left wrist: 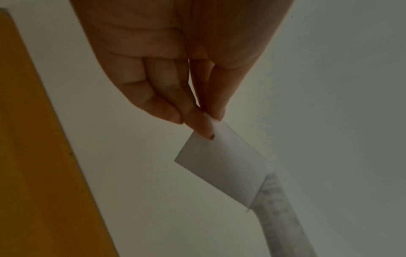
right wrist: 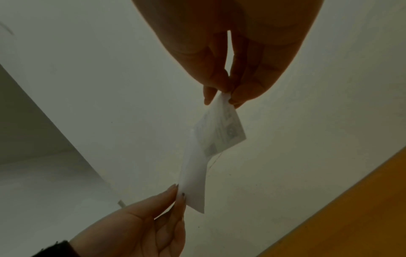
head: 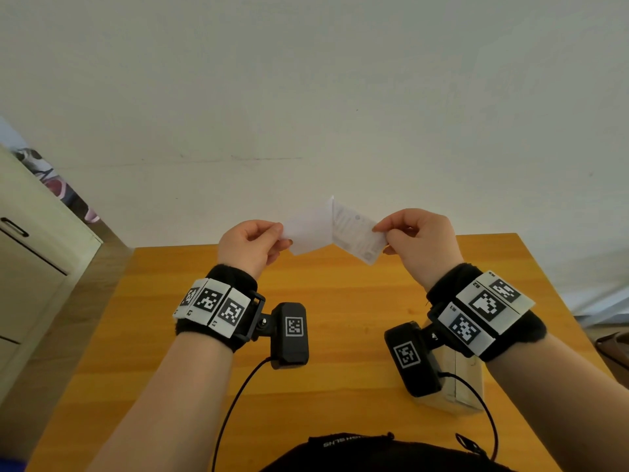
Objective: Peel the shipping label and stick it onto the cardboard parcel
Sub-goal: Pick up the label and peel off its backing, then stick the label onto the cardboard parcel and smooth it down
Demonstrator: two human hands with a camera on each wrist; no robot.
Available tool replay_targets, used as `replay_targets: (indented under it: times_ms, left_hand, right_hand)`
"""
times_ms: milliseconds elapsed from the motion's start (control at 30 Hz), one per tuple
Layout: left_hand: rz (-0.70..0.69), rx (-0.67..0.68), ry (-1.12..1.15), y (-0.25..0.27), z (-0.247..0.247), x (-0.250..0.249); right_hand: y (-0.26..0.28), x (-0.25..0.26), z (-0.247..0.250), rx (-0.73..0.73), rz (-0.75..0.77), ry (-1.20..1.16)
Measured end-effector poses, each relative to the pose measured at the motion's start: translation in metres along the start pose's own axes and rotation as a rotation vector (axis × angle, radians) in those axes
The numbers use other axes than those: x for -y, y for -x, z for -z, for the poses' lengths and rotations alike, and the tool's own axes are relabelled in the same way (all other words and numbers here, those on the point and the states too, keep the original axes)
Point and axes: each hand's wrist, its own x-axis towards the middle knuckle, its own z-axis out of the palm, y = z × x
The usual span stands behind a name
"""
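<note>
Head view shows us both hands raised above the smooth orange wooden counter [head: 340, 318], drawing a thin paper strip into a shallow V: our left hand [head: 250, 245] pinches the blank white backing [head: 308, 233] at its edge, our right hand [head: 420, 238] pinches the faintly printed label [head: 357, 235], and the two rectangular sheets meet at a sharp crease. The boxy brown cardboard parcel [head: 459, 386] sits on the counter under our right wrist, well apart from the label.
</note>
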Motion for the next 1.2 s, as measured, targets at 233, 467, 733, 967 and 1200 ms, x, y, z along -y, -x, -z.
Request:
replay_targets:
  times_ms: [233,467,733,967,1200]
  left_hand:
    - [0.104,-0.049,0.031,-0.009,0.011,0.018]
    - [0.167,-0.033,-0.046,-0.009,0.009,0.033]
    - [0.248,0.097,-0.17,-0.001,-0.001,0.055]
    - [0.228,0.158,-0.344,0.002,-0.007,0.066]
    - [0.152,0.214,-0.34,0.007,-0.011,0.065]
  right_hand:
    - [-0.002,-0.006,0.0,-0.052,-0.086,0.039]
    - [-0.003,-0.011,-0.006,-0.039,-0.135,0.032]
    - [0.001,-0.016,-0.008,0.03,-0.132,0.09]
    - [0.008,-0.014,-0.009,0.053,-0.126,0.041]
    - [0.013,-0.013,-0.011,0.059,-0.102,0.057]
